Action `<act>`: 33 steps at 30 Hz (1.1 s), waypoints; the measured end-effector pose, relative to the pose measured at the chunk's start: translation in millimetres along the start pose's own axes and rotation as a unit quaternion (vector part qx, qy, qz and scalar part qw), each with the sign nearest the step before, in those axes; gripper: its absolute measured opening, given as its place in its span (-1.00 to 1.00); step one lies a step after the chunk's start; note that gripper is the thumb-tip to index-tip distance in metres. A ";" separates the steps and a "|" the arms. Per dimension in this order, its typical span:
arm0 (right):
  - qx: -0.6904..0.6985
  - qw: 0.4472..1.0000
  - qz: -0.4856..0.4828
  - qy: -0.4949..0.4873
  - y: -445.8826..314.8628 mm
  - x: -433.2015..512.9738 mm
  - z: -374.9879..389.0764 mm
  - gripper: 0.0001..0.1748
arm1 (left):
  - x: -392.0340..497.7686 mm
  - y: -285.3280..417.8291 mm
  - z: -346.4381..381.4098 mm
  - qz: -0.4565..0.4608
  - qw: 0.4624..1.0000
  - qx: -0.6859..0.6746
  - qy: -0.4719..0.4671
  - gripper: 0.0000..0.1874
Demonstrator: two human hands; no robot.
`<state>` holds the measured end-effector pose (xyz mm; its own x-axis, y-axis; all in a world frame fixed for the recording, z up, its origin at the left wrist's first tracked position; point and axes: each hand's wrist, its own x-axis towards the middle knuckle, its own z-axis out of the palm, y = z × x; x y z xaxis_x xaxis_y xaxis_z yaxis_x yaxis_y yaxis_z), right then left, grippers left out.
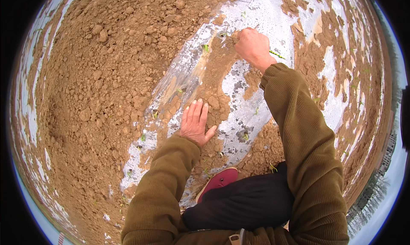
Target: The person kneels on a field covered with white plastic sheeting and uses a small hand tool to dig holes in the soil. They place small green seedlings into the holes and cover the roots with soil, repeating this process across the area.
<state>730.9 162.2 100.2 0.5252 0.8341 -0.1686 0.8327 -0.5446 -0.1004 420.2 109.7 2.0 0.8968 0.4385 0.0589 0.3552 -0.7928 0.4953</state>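
My left hand (196, 121) rests palm down on loose soil that covers part of the clear plastic mulch film (237, 81). Its fingers point forward, thumb apart, holding nothing. Farther forward, my right hand (254, 46) is closed in a fist low over the film. A thin green twisted rod (277, 55) sticks out from the little-finger side of the fist; its other end is hidden. Just left of the fist, a small seedling (223, 34) shows at a dark hole in the film. Another green seedling (205, 48) stands slightly nearer. By my left fingertips is a pale seedling (179, 90).
Cloddy bare soil (96, 75) spreads to the left. More seedlings, one (245, 136) at a torn hole, dot the film near me. My maroon shoe (221, 181) stands at the film's near end. Further film strips (333, 94) lie to the right.
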 end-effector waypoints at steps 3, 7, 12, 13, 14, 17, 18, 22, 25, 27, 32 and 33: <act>0.071 0.994 0.021 0.077 0.1 -3.0 8.4 -0.78 | 0.4 -0.1 0.3 0.001 1.000 0.002 0.004 -0.08; 0.011 0.998 0.036 0.058 26.7 0.7 2.0 -0.74 | 1.0 0.3 -0.7 -0.004 1.000 0.006 -0.009 -0.09; 0.002 0.992 0.087 0.086 58.5 17.4 -13.6 -0.60 | 1.2 1.5 -3.0 -0.008 0.999 0.031 -0.017 -0.11; -0.009 0.992 0.099 0.079 61.2 22.3 -15.3 -0.53 | 1.2 1.7 -3.1 -0.006 0.999 0.029 -0.013 -0.11; -0.021 0.992 0.098 0.072 62.8 26.9 -16.0 -0.53 | 1.5 1.4 -3.5 -0.005 1.000 0.028 -0.009 -0.11; -0.037 0.994 0.086 0.064 67.2 36.9 -16.7 -0.54 | 1.5 1.3 -3.4 -0.004 1.000 0.023 -0.005 -0.11; -0.042 0.994 0.079 0.066 68.0 40.2 -16.3 -0.55 | 1.5 1.2 -3.1 -0.006 1.000 0.022 -0.005 -0.11; -0.066 0.993 0.072 0.059 68.9 53.3 -12.6 -0.57 | 1.7 -0.2 -1.2 0.006 1.000 0.002 0.001 -0.10; -0.068 0.993 0.078 0.054 68.4 62.6 -10.5 -0.60 | 1.7 -1.6 -0.5 0.006 1.000 0.000 0.000 -0.09; -0.054 0.993 0.081 0.066 67.3 66.1 -9.5 -0.60 | 1.6 -1.0 -0.3 0.005 1.000 0.004 0.000 -0.09; -0.020 0.990 0.070 0.117 55.4 64.4 -7.6 -0.62 | 1.6 -0.4 -1.9 0.000 1.000 0.005 -0.008 -0.08; -0.024 0.991 0.056 0.116 51.9 62.2 -7.0 -0.68 | 1.5 0.4 -1.8 -0.001 1.000 0.002 -0.007 -0.08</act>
<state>807.9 186.4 91.4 0.6364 0.7694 0.0542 0.7713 -0.6348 -0.0459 421.2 110.8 3.8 0.8993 0.4349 0.0457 0.3585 -0.7931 0.4924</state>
